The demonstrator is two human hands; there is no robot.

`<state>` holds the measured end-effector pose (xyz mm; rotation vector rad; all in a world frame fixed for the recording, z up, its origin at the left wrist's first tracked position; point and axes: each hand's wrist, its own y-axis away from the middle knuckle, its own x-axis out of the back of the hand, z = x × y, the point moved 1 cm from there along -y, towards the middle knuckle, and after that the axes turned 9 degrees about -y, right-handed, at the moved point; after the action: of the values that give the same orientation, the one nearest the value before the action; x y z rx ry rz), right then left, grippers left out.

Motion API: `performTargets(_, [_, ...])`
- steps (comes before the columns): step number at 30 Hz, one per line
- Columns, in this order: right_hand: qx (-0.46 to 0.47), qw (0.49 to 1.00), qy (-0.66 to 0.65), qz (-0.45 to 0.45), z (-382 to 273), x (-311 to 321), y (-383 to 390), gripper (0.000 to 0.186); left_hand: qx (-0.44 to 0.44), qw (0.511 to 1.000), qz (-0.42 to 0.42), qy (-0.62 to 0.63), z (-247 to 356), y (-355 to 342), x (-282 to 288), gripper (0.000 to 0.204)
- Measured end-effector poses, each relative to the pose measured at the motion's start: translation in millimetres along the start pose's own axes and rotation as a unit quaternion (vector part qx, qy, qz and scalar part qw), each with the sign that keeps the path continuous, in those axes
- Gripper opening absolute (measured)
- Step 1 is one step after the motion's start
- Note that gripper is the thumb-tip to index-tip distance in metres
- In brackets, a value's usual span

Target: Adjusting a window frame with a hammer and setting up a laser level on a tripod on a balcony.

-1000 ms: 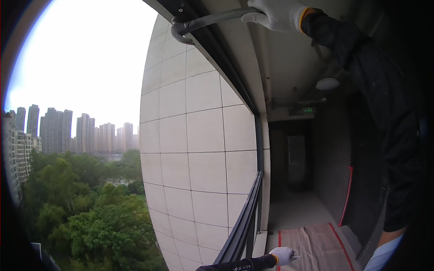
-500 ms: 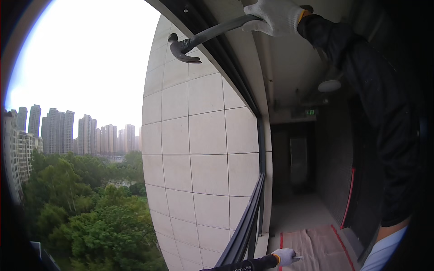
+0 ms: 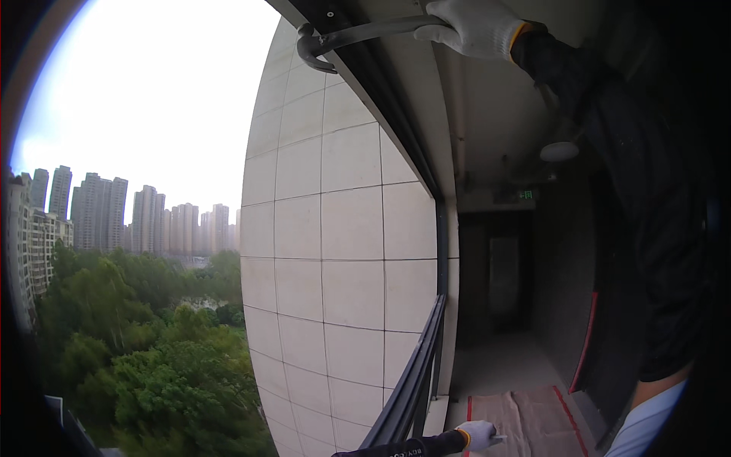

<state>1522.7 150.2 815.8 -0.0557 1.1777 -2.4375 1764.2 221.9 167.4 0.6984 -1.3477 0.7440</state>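
High at the top of the view, my right hand (image 3: pixel 476 29) in a white knitted glove is closed around the handle of a claw hammer (image 3: pixel 381 29). The hammer's dark metal head points left, its claw curving downward. It overlaps the upper window frame (image 3: pixel 358 72) in the picture; whether they touch, I cannot tell. Low down, my left hand (image 3: pixel 478 434), gloved in white too, reaches in past the lower window rail (image 3: pixel 411 373). Its fingers look closed on a small pale thing that pokes out to the right, too small to name.
Beyond the open window rise a tiled outer wall (image 3: pixel 335 228), trees (image 3: pixel 167 365) and tower blocks far below and away. Indoors, a brown cloth with red edges (image 3: pixel 525 419) lies on the corridor floor. A red pole (image 3: pixel 585 343) stands along the dark right wall.
The hammer has gone up and a little right, its head now against the upper frame in the picture. My left hand has barely moved. The outdoor scene has shifted slightly.
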Motion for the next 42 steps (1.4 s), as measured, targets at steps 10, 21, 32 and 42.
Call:
performTargets(10, [0.037,0.998,0.004,-0.045,5.6,-4.3,6.2,0.055,-0.022,0.996,0.078,-0.024,3.6,-5.8,-11.4,0.064])
performTargets(21, [0.054,0.998,0.004,-0.043,20.8,-11.3,-9.3,0.056,-0.043,0.999,0.003,-0.011,7.6,-2.2,1.4,0.055])
performTargets(32, [0.023,0.997,-0.062,0.026,14.9,-32.5,-7.9,0.046,-0.031,0.996,0.069,-0.041,5.6,-6.3,-15.9,0.060])
performTargets(42, [-0.045,0.999,-0.017,-0.003,17.0,-26.4,-9.3,0.055,-0.045,0.996,0.017,0.069,-10.4,-29.6,-32.5,0.065])
